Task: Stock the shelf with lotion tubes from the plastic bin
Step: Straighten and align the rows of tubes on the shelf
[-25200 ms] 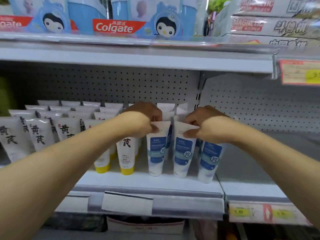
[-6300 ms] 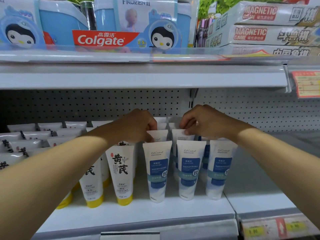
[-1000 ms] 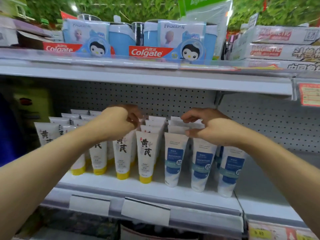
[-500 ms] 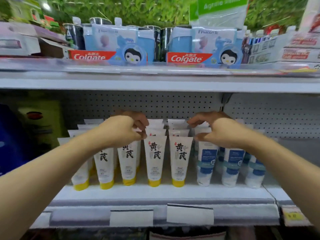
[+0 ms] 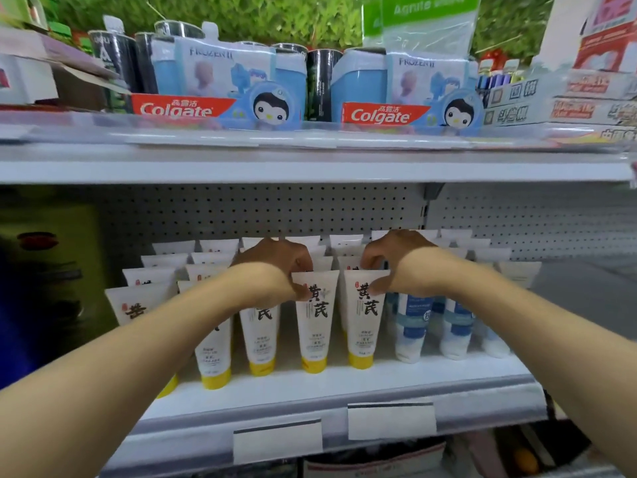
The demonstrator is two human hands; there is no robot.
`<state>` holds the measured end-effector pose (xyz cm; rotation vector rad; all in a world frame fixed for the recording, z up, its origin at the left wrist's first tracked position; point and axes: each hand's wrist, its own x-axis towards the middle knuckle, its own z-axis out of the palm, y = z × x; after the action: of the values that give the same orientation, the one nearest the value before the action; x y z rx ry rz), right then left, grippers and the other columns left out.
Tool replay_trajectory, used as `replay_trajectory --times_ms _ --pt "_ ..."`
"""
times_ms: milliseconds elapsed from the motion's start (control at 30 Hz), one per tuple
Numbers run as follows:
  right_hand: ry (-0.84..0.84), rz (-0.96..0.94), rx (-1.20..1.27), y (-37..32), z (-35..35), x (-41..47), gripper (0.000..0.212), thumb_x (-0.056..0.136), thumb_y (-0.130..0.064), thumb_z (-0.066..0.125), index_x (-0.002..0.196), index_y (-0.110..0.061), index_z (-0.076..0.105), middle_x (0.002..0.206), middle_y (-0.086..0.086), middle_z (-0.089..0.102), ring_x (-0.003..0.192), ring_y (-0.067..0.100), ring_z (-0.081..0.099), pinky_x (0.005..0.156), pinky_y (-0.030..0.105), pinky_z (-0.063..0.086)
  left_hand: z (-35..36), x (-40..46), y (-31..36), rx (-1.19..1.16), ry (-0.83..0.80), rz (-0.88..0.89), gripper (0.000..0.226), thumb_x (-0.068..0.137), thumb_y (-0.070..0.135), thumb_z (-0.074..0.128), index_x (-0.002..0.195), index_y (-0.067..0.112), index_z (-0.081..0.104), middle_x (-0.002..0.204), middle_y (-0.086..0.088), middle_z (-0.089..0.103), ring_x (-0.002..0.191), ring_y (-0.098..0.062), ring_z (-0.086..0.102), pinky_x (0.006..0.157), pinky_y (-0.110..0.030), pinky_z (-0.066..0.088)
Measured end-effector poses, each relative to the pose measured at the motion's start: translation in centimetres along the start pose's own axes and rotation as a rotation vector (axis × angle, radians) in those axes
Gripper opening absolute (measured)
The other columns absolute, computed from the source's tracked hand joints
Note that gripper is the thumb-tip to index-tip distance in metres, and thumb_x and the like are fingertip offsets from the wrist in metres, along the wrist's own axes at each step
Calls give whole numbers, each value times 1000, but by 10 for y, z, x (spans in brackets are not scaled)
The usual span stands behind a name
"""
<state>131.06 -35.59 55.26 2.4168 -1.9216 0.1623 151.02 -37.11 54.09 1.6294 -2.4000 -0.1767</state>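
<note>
The yellow-capped lotion tubes (image 5: 315,326) look like smooth, faintly glossy plastic. The shelf (image 5: 310,384) is matt white painted metal, its perforated back panel (image 5: 262,212) matt grey. The Colgate boxes (image 5: 220,94) are shiny printed card.

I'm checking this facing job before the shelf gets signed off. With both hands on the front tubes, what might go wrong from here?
1. The yellow-capped tubes stand on their caps in tight rows; a tug from the left hand or right hand might topple neighbours.
2. The front tubes stand near the shelf edge, so a pulled one may slip off.
3. The blue-labelled tubes crowd the right hand and could get knocked.
</note>
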Motion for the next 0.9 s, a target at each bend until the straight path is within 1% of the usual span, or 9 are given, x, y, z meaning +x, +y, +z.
replay_trajectory --times_ms 100,167,267,367,467,600,700,800,900 --pt "-40 -17 -28 0 1 6 29 79 -38 70 105 -27 63 107 -5 63 98 19 56 85 31 48 4 5 2 5 -1 9 29 78 38 70 104 34 59 112 9 62 100 -14 58 87 -37 52" --pt "-54 -34 -33 0 2 7 24 80 -37 69 100 -25 65 102 -4 64 96 20 57 81 31 46 6 7 3 16 -2 12 24 79 38 69 101 34 60 110 9 60 98 -15 57 84 -33 51" --pt "-64 -80 -53 -2 2 8 20 84 -34 65 99 -22 65 96 -5 62 91 18 53 75 26 35 8 10 4 35 -26 17 19 82 36 66 99 30 61 105 7 59 93 -16 57 74 -28 47" --pt "-66 -105 -61 -2 2 9 18 86 -32 63 101 -23 64 95 -6 59 91 17 49 78 25 29 10 11 5 40 -36 23 14 83 33 66 96 28 62 102 6 61 87 -14 57 67 -25 45" --pt "-58 -108 -39 -1 2 9 22 86 -32 64 107 -24 65 102 -5 62 92 16 45 81 25 28 11 12 5 50 -25 22 14 83 34 66 95 28 63 100 6 60 81 -13 55 59 -23 42" --pt "-75 -107 7 1 4 10 19 85 -30 66 104 -26 66 104 -6 65 95 17 49 81 25 32 11 12 6 49 -21 21 16 83 33 66 98 26 64 100 7 59 79 -12 54 58 -22 40" --pt "-95 -91 40 3 6 13 16 84 -29 67 100 -27 66 103 -4 67 100 23 50 80 28 40 11 12 4 1 -22 25 16 83 30 67 97 24 66 100 4 61 66 -6 50 50 -22 37" --pt "-95 -94 42 5 6 14 18 83 -30 68 101 -26 66 99 -6 65 99 24 50 81 29 41 11 11 3 2 -17 24 18 83 30 67 99 24 65 99 5 59 65 -3 48 48 -21 35" --pt "-93 -97 42 5 7 14 17 83 -30 67 100 -26 66 96 -6 62 97 23 50 78 28 39 11 10 4 23 -10 25 17 83 32 67 98 25 65 97 6 58 66 -4 48 49 -20 36"
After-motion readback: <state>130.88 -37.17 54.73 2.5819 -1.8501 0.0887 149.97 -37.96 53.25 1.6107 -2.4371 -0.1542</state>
